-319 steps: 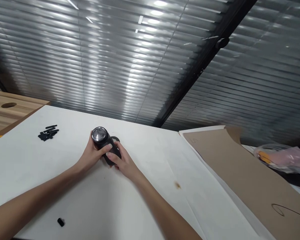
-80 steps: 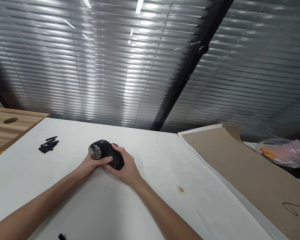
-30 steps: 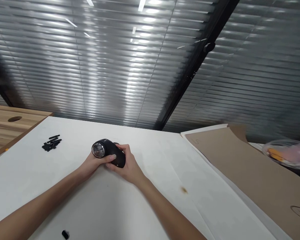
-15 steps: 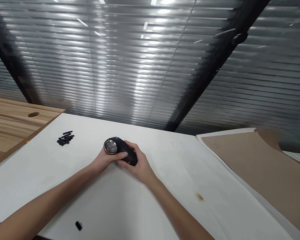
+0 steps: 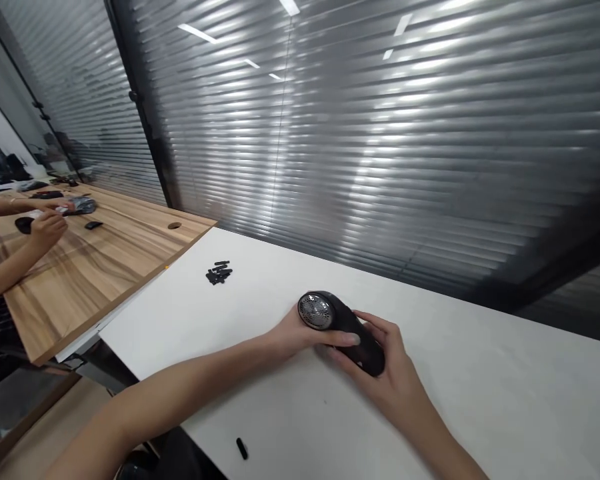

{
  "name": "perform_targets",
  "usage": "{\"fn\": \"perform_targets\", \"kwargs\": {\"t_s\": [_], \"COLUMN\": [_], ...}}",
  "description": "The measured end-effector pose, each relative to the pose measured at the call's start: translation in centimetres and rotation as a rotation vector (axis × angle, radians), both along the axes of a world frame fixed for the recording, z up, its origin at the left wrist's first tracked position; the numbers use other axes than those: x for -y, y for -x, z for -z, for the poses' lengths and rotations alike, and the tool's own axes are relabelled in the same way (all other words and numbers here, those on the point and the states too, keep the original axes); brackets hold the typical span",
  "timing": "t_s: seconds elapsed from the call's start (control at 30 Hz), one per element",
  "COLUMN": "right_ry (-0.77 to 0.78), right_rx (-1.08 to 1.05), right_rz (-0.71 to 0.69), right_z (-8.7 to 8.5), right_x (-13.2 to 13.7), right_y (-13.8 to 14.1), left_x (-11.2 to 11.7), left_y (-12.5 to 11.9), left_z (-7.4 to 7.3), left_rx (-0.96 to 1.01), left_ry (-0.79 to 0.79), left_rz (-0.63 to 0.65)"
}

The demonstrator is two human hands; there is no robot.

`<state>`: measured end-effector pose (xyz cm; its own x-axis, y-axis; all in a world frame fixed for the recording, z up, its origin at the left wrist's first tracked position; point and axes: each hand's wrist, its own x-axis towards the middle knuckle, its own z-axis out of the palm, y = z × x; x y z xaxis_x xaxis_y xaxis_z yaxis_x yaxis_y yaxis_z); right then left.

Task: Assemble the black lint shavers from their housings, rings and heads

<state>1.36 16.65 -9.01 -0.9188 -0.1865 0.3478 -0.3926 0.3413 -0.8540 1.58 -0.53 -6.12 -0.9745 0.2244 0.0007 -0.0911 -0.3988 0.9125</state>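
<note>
Snugly, both hands close around a black fabric shaver (image 5: 355, 330), which lies on its side over the middle of a white-topped table (image 5: 485, 393), its perforated metal head (image 5: 316, 311) facing away to the left. Whether its underside touches the tabletop cannot be told from this view. The left hand (image 5: 300, 337) cups the head end, with the thumb (image 5: 347, 339) laid across the shaver's dark body. The right hand (image 5: 390, 353) wraps the rear end, fingers curled over the top. Both grips are narrow, fitted tight to the body, and the two hands touch each other around it.

Well to the left of the hands, a small heap of black plastic pieces (image 5: 219, 273) sits on the white tabletop. A single black piece (image 5: 242, 449) lies by itself near the table's front edge, below the hands. Beyond the white table's far-left corner stands a wooden desk (image 5: 115, 267) with a round hole (image 5: 175, 226) near its edge. There, a co-worker's hands (image 5: 45, 230) work over a small dark item (image 5: 25, 225), with another black piece (image 5: 94, 225) and a dark bundle (image 5: 83, 206) close by. Slatted blinds (image 5: 380, 147) run along the wall behind.
</note>
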Motion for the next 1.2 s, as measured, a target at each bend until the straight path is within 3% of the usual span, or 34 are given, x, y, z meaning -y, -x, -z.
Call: {"fn": "perform_targets", "kwargs": {"t_s": [0.13,0.3,0.87,1.1,1.2], "right_ry": [0.049,0.064,0.048,-0.006,0.01], "right_rx": [0.098,0.147,0.123,0.088,0.113], "right_rz": [-0.046,-0.045,-0.155,-0.228,-0.29], "right_z": [-0.2,-0.4,0.0,2.2,2.4], "right_x": [-0.5,-0.7,-1.2,-2.3,-2.4], "right_y": [0.0,0.4,1.0,2.1,2.0], "left_x": [-0.1,0.0,0.1,0.1,0.2], "left_y": [0.6,0.8,0.1,0.9,0.6], "left_z": [1.4,2.2,1.0,3.6,4.1], "left_rx": [-0.027,-0.014,0.022,-0.028,0.006], "left_ry": [-0.012,-0.005,0.01,0.048,0.072], "left_rz": [0.049,0.026,-0.024,0.019,0.01]}}
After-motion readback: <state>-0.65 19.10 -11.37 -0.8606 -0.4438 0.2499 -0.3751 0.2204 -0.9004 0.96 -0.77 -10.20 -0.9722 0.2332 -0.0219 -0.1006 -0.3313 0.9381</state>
